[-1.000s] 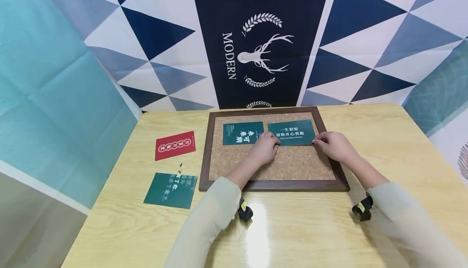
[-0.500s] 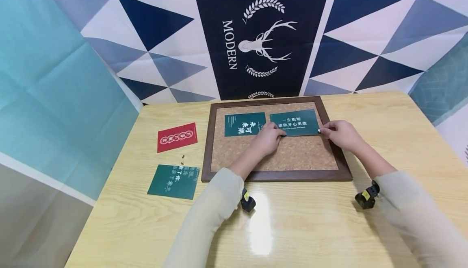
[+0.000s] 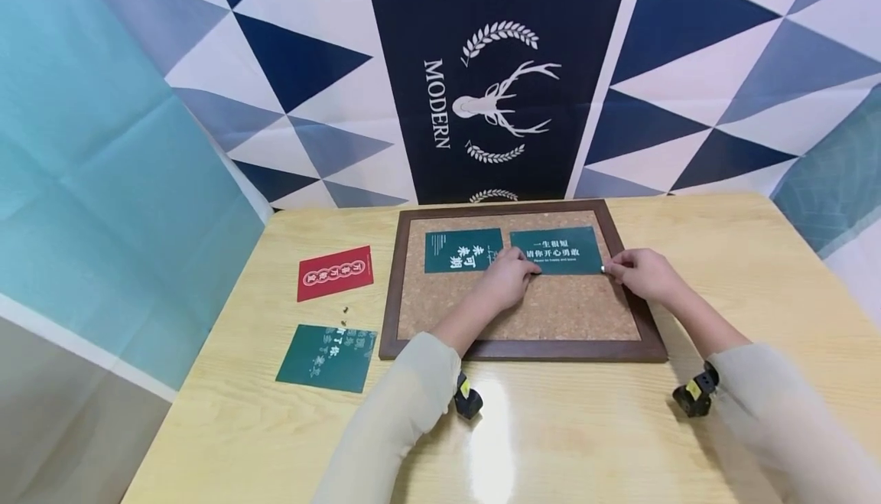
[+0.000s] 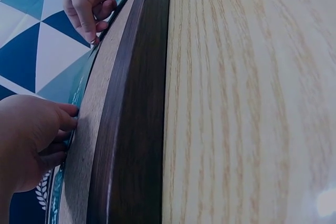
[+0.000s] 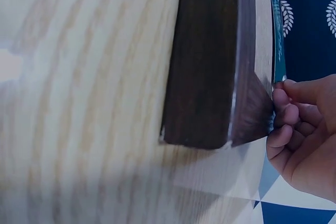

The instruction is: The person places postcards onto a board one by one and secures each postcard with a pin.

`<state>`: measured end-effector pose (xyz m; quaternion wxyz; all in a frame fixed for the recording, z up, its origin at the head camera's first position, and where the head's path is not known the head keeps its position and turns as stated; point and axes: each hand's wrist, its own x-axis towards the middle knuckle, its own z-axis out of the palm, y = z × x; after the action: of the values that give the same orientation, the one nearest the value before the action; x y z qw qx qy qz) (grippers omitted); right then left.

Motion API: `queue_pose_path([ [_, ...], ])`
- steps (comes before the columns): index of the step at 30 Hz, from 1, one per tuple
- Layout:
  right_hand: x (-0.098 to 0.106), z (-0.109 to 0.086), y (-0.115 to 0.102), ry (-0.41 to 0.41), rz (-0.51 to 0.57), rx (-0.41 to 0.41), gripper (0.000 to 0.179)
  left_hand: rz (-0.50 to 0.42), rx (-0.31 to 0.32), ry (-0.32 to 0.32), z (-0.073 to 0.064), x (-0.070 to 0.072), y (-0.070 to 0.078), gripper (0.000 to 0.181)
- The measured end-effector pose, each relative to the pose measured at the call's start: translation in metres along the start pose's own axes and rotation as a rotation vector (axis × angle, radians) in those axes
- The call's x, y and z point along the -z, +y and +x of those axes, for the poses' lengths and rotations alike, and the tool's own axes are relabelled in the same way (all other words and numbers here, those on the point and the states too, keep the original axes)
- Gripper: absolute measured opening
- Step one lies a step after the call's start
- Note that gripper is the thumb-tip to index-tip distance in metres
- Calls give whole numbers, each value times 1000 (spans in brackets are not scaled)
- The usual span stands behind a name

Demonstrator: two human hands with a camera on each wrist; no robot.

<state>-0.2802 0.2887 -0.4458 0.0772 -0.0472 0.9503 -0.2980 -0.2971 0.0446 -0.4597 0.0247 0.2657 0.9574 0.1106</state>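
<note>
On the cork board (image 3: 447, 305), my two hands are at the lower corners of a green card (image 3: 557, 250) with white lettering. The left hand (image 3: 508, 278) holds the lower left corner with its fingertips. At the lower right corner, the right hand (image 3: 640, 271) pinches the card between thumb and fingers, where a small pale spot shows; whether it is a nail or a pin I cannot tell. Another green card (image 3: 457, 250) lies beside it on the left, partly behind the left hand. Edge-on, the held card (image 5: 280, 51) is a thin strip in the right wrist view.
A brown wooden frame (image 3: 557, 349) borders the board. Left of it on the table (image 3: 227, 427) lie a red card (image 3: 335, 273), a third green card (image 3: 326, 359) and small brass-coloured pieces (image 3: 346, 310). A patterned cloth (image 3: 316, 68) hangs behind the table.
The head view has tilted up and down slightly. Both hands stay at the card's lower corners, and the card looks a little straighter on the board now.
</note>
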Motion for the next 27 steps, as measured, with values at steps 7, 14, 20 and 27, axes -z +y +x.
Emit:
queue_pose_path([
  [7, -4, -3, 3, -12, -7, 23, 26, 8, 3, 13, -3, -5, 2, 30],
  [14, -2, -3, 1, -29, -5, 19, 26, 16, -6, 24, -4, -4, 2, 30],
  [20, -2, -5, -2, -40, 4, 5, 25, 11, -4, 19, -6, -4, 3, 31],
  [27, 2, -3, -3, -61, 13, -10, 24, 10, -12, 29, -6, 0, 4, 30],
])
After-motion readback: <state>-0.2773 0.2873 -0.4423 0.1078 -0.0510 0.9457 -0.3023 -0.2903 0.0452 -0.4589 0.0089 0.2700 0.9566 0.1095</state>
